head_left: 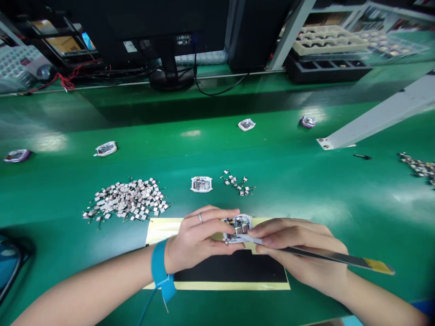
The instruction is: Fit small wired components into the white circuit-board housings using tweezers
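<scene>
Blue and black at the left edge, on an object (8,260) cut off and hard to identify. Then on to a heap of small silvery parts (129,199), overlapping too densely to count. At centre, with thumb and fingers of the left hand (200,228), pinching an open white device (240,224) over a black mat (231,271), covering its left side. With the right hand (309,235), pinching a long grey tool (340,258), hiding its middle; impossible to tell whether touching the device at the pale tip. Farther right, on to another heap (421,168), cut off by the edge.
</scene>
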Tool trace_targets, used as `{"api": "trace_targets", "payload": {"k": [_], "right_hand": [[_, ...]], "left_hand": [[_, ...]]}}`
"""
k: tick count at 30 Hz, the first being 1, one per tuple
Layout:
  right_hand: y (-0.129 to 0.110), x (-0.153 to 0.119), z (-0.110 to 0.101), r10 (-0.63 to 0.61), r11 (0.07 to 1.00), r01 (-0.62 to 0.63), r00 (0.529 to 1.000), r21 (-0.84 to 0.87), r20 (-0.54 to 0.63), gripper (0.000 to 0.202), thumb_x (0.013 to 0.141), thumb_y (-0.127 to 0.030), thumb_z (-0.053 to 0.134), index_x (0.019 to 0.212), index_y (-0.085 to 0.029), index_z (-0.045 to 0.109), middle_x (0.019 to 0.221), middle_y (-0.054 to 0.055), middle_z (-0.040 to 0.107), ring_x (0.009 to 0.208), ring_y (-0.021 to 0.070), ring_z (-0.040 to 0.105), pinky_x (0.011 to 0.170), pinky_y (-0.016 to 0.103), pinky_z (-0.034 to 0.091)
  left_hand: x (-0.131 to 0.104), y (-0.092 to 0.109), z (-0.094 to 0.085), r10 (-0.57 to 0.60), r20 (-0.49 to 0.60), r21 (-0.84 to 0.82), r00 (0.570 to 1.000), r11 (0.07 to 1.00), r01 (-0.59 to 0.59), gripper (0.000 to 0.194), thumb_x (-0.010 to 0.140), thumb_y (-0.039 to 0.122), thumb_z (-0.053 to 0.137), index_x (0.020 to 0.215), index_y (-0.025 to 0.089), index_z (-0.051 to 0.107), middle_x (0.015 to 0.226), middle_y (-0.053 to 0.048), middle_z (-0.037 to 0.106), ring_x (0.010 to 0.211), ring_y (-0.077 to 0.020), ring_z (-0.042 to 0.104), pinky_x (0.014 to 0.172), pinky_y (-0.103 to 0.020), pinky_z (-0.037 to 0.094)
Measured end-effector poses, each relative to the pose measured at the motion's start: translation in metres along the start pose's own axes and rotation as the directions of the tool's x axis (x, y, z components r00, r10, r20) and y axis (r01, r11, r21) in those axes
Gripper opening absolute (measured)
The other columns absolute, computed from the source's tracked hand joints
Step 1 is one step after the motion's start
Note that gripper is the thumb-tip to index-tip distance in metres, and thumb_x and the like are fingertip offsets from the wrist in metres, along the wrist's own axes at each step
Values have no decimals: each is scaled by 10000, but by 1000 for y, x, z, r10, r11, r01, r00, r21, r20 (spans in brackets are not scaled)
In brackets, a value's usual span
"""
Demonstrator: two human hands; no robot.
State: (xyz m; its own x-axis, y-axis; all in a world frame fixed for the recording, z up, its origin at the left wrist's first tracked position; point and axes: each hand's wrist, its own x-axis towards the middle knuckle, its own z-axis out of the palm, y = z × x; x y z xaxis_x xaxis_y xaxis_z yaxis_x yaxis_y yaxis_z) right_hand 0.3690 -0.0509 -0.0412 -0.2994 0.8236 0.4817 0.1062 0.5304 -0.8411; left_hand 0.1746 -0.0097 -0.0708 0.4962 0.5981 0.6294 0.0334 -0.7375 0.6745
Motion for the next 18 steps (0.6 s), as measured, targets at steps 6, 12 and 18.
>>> {"api": "trace_targets", "payload": {"k": [6, 12, 18], "right_hand": [[-2, 2, 2, -27, 999, 26, 999, -31, -23, 194, 688, 36, 651, 818, -101, 609, 835, 81, 650, 773, 163, 636, 682, 240, 556], [0, 0, 3, -65, 996, 64, 998, -67, -13, 254, 684, 42, 653, 866, -126, 597, 873, 59, 649, 808, 163, 630, 710, 254, 555], [4, -1, 3, -61, 996, 59, 998, -74, -34, 238, 708, 33, 627, 870, -139, 597, 882, 59, 645, 810, 155, 628, 712, 246, 547]], "left_hand": [[0, 1, 1, 9, -5, 22, 1000, 1000, -9, 202, 652, 172, 729, 753, 80, 579, 948, -156, 637, 822, -165, 627, 705, -244, 492], [1, 3, 0, 7, -9, 44, 1000, 999, -7, 182, 664, 169, 719, 743, 89, 576, 947, -151, 639, 841, -173, 628, 720, -247, 490], [1, 3, 1, -54, 7, 60, 999, 997, 53, 125, 715, 196, 674, 763, 115, 591, 982, -124, 632, 836, -164, 623, 742, -257, 479]]}}
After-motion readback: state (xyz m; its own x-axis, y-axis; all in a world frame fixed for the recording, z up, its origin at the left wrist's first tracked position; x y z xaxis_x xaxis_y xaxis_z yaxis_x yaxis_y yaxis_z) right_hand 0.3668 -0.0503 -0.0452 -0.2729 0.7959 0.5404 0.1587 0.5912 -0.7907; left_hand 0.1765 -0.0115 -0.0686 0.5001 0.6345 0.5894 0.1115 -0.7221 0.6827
